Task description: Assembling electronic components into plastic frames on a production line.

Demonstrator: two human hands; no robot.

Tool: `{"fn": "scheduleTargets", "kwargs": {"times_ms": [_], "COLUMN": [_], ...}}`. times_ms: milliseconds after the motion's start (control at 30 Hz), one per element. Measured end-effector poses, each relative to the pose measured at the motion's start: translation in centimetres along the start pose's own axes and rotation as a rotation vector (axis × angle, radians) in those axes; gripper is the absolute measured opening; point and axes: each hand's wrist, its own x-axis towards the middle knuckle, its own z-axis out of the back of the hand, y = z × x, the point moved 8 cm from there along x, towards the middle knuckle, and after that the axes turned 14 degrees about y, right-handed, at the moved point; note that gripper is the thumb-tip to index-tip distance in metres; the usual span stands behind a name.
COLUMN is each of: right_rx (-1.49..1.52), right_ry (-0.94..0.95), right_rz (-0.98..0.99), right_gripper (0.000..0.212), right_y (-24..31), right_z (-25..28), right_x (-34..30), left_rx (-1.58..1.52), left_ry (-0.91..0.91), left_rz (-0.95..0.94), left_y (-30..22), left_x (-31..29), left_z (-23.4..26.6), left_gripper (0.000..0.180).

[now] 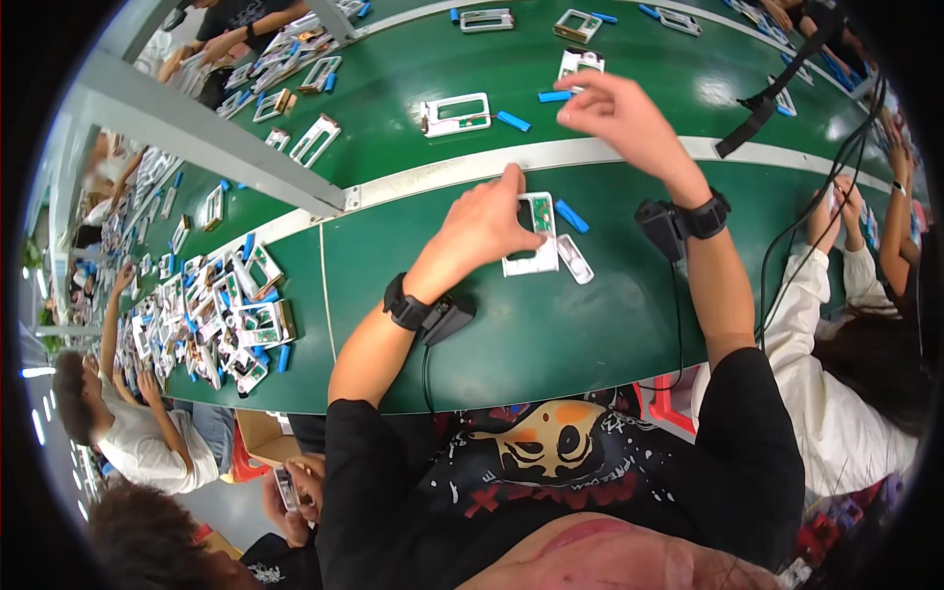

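Note:
My left hand [477, 226] grips the left side of a white plastic frame [532, 264], thumb on its face and fingers along its upper left edge. The frame lies on the green bench, with a green circuit board [543, 211] showing in it. Touching or very near its right side are a blue cylindrical cell [571, 216] and a small white oblong part [575, 260]. My right hand [619, 116] is raised farther off, over the belt beyond the white rail. Its thumb and fingers are apart, nothing seen between them, near another blue cell [555, 96] and a white frame [580, 65].
A heap of white frames and blue cells [211, 315] lies on the bench at left. A grey metal post [216, 138] slants to the white rail [423, 180]. More frames [458, 115] lie on the far belt. Black cables [787, 216] hang at right. Other people sit both sides.

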Motion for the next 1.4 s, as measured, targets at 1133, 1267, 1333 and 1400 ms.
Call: {"fn": "scheduleTargets", "kwargs": {"times_ms": [1133,1267,1333,1400], "right_rx": [0.304,0.459,0.487,0.415], "right_ry": [-0.264,-0.226,-0.217,-0.185], "right_rz": [0.176,0.148,0.129,0.130], "right_gripper": [0.026,0.037,0.052,0.057], "right_y": [4.9,6.6,7.2,7.4], "right_z": [-3.8,-4.2,-4.3,-4.3], "right_x": [-1.3,-1.9,-2.2,-2.2], "left_rx": [-1.223,-0.589,0.068,0.064], "left_ry": [-0.592,-0.852,-0.964,-0.954], "left_rz": [-0.514,-0.654,-0.650,-0.641], "left_y": [-0.5,-1.9,-4.3,-4.4], "left_x": [-4.0,-6.5,-8.1,-8.4], "left_z": [4.9,7.6,7.8,8.1], "left_gripper": [0.025,0.024,0.027,0.027]}}
